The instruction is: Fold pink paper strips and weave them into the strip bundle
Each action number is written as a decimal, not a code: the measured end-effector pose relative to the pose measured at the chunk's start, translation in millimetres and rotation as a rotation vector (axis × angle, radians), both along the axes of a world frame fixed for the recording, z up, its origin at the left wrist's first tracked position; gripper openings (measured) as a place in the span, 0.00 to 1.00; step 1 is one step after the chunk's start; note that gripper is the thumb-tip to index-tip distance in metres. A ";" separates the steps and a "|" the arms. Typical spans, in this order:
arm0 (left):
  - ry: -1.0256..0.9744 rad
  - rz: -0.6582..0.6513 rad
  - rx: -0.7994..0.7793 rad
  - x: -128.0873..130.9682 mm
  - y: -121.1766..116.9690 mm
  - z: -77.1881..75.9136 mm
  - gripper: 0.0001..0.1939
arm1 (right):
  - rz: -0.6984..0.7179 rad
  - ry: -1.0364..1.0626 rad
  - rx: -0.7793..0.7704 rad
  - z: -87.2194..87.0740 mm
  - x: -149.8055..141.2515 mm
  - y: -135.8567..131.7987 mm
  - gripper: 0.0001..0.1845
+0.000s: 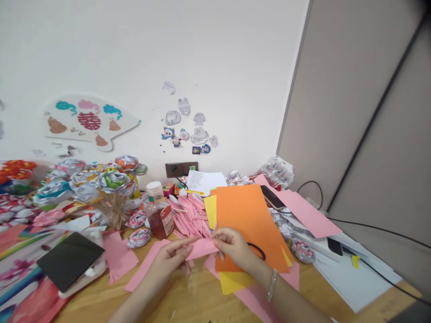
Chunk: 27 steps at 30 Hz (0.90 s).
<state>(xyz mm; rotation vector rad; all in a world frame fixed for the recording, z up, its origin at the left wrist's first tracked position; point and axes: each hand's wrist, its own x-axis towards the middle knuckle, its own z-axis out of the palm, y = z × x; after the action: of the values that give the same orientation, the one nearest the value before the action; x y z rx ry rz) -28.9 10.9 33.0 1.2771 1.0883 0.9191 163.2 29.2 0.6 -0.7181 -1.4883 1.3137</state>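
Observation:
Between my two hands, just above the wooden table, stretches a folded strip of pink paper (202, 249). My left hand (171, 255) pinches its left end, with thumb and forefinger closed on it. At the strip's right end, my right hand (230, 246) grips it with bent fingers. Behind my hands lies a heap of pink paper strips (193, 213). A sheet of orange paper (240, 211) rests partly under my right hand, on top of yellow paper (235, 283). A black hair tie (258, 250) is by my right wrist.
A bottle of reddish liquid (160, 220) stands left of the strip heap. Further left are crumpled paper flowers (116, 181) on sticks and a dark tablet (71, 260). To the right lie a pink sheet (310, 213), a phone (272, 197), white papers (357, 282) and a black cable (380, 229).

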 end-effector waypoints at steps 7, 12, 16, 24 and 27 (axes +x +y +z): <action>0.053 0.021 0.046 -1.2 4.0 -0.7 0.27 | -0.010 -0.007 -0.002 4.5 0.2 -2.1 0.11; 0.026 0.032 0.086 -1.9 6.3 -3.9 0.22 | -0.015 -0.021 -0.010 4.3 0.2 -1.8 0.12; 0.015 0.043 0.085 -3.2 9.5 -8.3 0.21 | -0.039 -0.049 -0.009 -0.9 -0.5 0.8 0.13; -0.120 -0.046 0.074 -10.3 10.6 -10.7 0.21 | 0.164 0.006 -0.052 12.2 3.7 -6.6 0.18; -0.166 -0.068 0.042 -8.4 6.4 -7.4 0.21 | 0.141 0.042 -0.069 12.4 4.5 -7.0 0.18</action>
<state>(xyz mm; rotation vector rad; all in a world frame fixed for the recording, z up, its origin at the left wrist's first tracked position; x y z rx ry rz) -37.2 17.3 25.5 1.2413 0.8954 0.9826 167.7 22.1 13.0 -0.6349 -1.4873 1.4839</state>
